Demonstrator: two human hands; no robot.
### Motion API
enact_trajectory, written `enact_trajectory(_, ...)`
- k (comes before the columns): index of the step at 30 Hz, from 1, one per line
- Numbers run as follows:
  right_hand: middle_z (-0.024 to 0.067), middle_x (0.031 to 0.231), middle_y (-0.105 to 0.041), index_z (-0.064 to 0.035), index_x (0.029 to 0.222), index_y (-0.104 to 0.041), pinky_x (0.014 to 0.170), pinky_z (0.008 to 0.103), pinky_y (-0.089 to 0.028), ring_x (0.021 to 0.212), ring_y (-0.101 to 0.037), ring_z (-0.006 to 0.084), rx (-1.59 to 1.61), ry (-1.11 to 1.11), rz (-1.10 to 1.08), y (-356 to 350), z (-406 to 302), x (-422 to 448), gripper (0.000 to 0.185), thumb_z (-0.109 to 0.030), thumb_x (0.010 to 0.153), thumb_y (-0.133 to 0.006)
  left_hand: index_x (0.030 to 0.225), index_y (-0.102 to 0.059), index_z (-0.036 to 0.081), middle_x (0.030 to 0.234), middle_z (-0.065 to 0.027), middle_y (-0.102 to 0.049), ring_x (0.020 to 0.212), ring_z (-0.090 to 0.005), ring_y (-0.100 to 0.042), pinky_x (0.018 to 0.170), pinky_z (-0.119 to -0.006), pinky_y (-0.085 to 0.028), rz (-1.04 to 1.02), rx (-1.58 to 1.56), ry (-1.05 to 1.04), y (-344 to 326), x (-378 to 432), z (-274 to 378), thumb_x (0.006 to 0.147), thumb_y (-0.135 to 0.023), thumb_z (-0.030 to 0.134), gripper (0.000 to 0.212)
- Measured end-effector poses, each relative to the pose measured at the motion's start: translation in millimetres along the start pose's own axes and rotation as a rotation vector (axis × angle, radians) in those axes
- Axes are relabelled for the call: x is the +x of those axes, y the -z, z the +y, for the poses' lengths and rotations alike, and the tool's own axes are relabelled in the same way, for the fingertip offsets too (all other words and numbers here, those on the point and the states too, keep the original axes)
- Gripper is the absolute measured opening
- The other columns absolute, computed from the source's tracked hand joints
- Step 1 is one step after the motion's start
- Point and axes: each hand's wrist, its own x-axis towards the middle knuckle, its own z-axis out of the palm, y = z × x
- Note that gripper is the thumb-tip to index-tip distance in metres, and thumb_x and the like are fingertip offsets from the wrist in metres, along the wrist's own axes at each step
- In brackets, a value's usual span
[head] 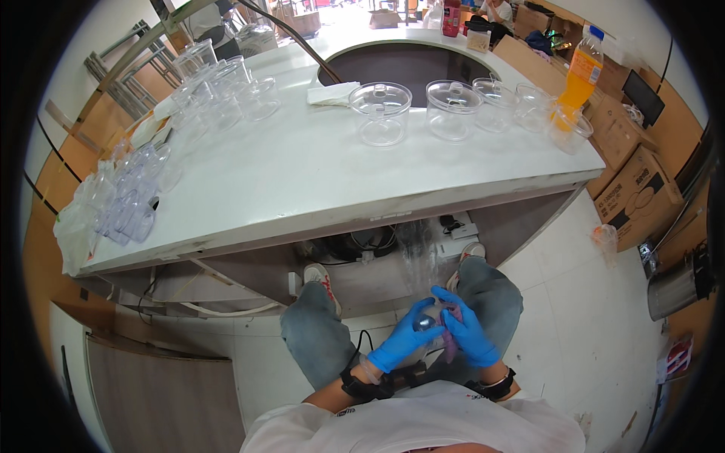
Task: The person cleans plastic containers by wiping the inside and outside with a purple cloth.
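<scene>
In front of my lap, my left hand (406, 335) in a blue glove holds a small clear plastic piece (425, 323) with a rounded, shiny face. Its exact shape is partly hidden by the fingers. My right hand (471, 333), gloved in blue too, grips a pinkish-purple cloth (450, 346) and presses it against the far side of the piece. Across the white table (272, 175) ahead, several clear round plastic jars stand along the right part, among them a lidded jar (380, 122) and a second lidded jar (453, 113).
More clear containers (212, 93) crowd the table's far left. Purplish plastic pieces (133, 198) lie by a plastic bag (79, 226) at the left edge. A round cutout (408, 65) opens behind folded tissue (333, 94). An orange drink bottle (583, 71) and cartons (640, 192) are at right.
</scene>
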Motion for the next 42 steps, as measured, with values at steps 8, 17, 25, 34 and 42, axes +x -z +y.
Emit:
enact_trajectory(8, 0.011, 0.136, -0.038, -0.0053, 0.136, -0.038, 0.098, 0.0304, -0.036, 0.115, -0.044, 0.0182, -0.149, -0.268, -0.527, 1, -41, 4, 0.059, -0.013, 0.082, -0.062, 0.117, -0.049, 0.002, 0.112, -0.0114, -0.054, 0.104, -0.0201, -0.052, 0.088, -0.031, -0.044, -0.366, 0.347, -0.104, -10, -6, -5, 0.077, -0.07, 0.022, 0.048)
enact_trajectory(17, 0.0113, 0.132, -0.043, -0.0024, 0.131, -0.044, 0.099, 0.0312, -0.035, 0.114, -0.046, 0.0191, -0.318, -0.024, -0.514, -7, -53, 22, 0.057, -0.011, 0.078, -0.065, 0.117, -0.048, 0.002, 0.112, -0.0109, -0.054, 0.099, -0.0197, -0.055, 0.087, -0.031, -0.045, -0.137, 0.285, -0.18, -17, -7, 2, 0.071, -0.076, 0.023, 0.057)
enact_trajectory(25, 0.0122, 0.134, -0.043, -0.0002, 0.131, -0.042, 0.103, 0.0313, -0.031, 0.121, -0.043, 0.0196, 0.108, 0.059, -0.033, -32, -54, 18, 0.05, -0.005, 0.084, -0.057, 0.136, -0.028, 0.004, 0.125, -0.0126, -0.044, 0.116, -0.0221, -0.046, 0.097, -0.033, -0.039, 0.055, 0.084, -0.255, -19, -8, 51, 0.072, -0.075, 0.017, 0.081)
enact_trajectory(34, 0.013, 0.141, -0.033, -0.005, 0.14, -0.024, 0.107, 0.0372, -0.026, 0.129, -0.034, 0.0244, 0.219, 0.424, 0.084, -76, -90, 40, 0.062, -0.041, 0.093, -0.043, 0.144, -0.009, 0.008, 0.13, -0.0119, -0.037, 0.119, -0.027, -0.043, 0.097, -0.04, -0.039, 0.269, 0.006, -0.76, -31, -7, 111, 0.066, -0.076, 0.008, 0.103)
enact_trajectory(42, 0.0125, 0.14, -0.033, -0.0082, 0.142, -0.019, 0.102, 0.0372, -0.036, 0.125, -0.04, 0.0243, 0.307, 0.401, -0.033, -80, -113, 42, 0.085, -0.057, 0.082, -0.052, 0.143, -0.008, 0.004, 0.13, -0.0149, -0.039, 0.12, -0.0279, -0.042, 0.099, -0.042, -0.037, 0.198, 0.063, -1.061, -34, -1, 127, 0.063, -0.083, 0.029, 0.113)
